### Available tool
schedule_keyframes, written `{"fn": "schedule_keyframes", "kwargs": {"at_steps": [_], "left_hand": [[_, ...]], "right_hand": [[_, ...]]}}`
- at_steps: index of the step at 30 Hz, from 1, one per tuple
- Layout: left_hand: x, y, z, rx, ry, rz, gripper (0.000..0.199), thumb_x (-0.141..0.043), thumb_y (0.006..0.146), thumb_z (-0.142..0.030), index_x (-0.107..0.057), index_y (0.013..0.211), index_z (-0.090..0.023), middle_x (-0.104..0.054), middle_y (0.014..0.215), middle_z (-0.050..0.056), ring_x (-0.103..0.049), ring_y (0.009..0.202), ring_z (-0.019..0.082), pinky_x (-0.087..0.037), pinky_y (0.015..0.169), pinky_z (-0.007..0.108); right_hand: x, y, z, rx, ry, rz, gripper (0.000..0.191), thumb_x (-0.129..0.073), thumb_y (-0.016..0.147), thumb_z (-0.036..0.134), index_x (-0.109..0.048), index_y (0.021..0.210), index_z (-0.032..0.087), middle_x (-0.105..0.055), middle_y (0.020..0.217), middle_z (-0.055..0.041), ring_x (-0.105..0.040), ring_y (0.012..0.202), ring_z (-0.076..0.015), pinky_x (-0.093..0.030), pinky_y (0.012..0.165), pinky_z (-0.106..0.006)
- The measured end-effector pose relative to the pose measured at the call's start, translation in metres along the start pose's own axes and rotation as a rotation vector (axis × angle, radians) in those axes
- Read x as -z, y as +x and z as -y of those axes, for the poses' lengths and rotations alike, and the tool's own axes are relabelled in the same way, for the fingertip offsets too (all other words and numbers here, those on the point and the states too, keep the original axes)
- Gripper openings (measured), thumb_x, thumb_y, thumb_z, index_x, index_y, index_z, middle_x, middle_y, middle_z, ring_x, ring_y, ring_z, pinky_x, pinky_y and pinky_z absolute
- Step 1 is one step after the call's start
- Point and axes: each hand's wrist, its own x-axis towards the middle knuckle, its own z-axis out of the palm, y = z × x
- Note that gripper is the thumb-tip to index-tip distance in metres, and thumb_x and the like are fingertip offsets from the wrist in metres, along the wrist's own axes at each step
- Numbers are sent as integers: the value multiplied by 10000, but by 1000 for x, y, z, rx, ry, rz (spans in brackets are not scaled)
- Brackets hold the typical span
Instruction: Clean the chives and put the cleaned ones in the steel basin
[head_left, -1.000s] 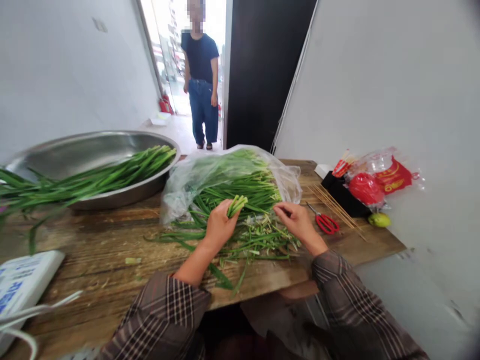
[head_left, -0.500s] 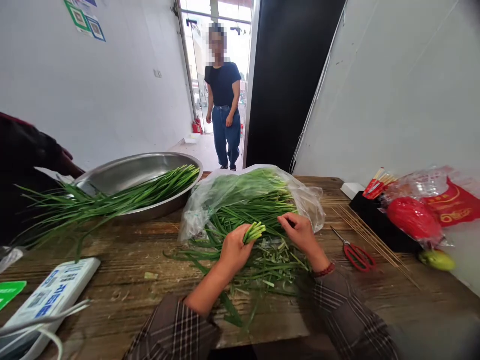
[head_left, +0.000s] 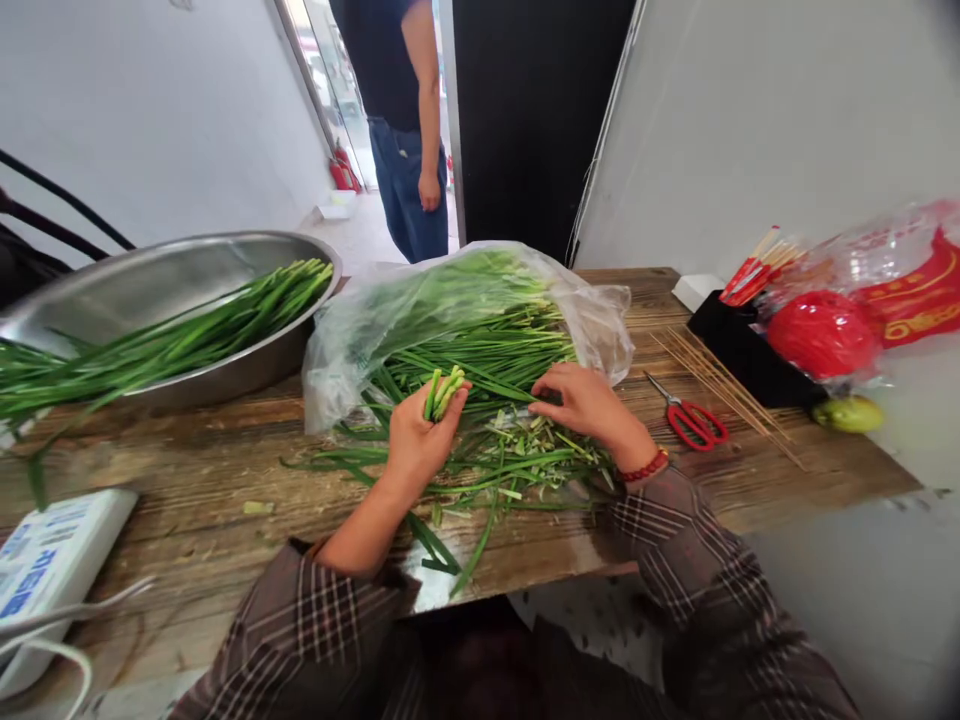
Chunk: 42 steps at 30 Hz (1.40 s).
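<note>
Left hand (head_left: 421, 440) was closed around a small bunch of green stalks (head_left: 444, 393); pale ends poked up past the thumb and index finger, rest hidden by the fist. Bunch sat above the middle of the table (head_left: 202, 560), between the near and far edges, a bit in front of the bag's mouth. Right hand (head_left: 581, 400) was loosely curled, thumb apart from the fingers, just right of the bunch and clear of it. Can't tell if its fingertips touched the greens below. Left forearm came in over the near edge, angled forward and right, fist thumb-side up. Right forearm ran forward and left, back of hand up, fingers aimed at the left hand. Loose trimmings (head_left: 540, 450) lay under and between both hands, toward the near edge. Clear plastic bag (head_left: 337, 370) with more stalks (head_left: 480, 340) lay beyond the hands, toward the far edge. Red-handled scissors (head_left: 694, 425) were right of the right hand, with thin sticks (head_left: 724, 395) between them and the right edge. Steel basin (head_left: 195, 265), also holding stalks, stood at far left.
</note>
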Motion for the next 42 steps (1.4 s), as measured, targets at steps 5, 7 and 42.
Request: {"fn": "schedule_keyframes", "kwargs": {"at_steps": [5, 7, 42], "left_hand": [[0, 0, -1, -44, 56, -25, 189, -616, 847, -306, -695, 940, -162, -712, 823, 8, -654, 758, 144, -540, 729, 260], [1, 0, -1, -43, 54, -28, 194, -592, 865, -301, -698, 937, -156, -716, 817, 16, -664, 772, 148, -547, 756, 265], [-16, 0, 13, 31, -25, 270, 190, -552, 863, -284, -640, 733, -178, -679, 690, 9, -630, 637, 156, -486, 624, 248]], "right_hand": [[0, 2, 5, -5, 91, -130, 122, -623, 881, 277, -705, 846, 195, -667, 816, -57, -599, 783, -174, -441, 727, -304], [4, 3, 7, -30, 263, -234, 134, -618, 882, 298, -706, 865, 197, -682, 831, -46, -611, 769, -160, -458, 712, -291], [-33, 8, 61, -157, 725, -352, 424, -622, 797, 237, -554, 1215, 219, -681, 875, -11, -636, 758, -132, -513, 700, -262]]}}
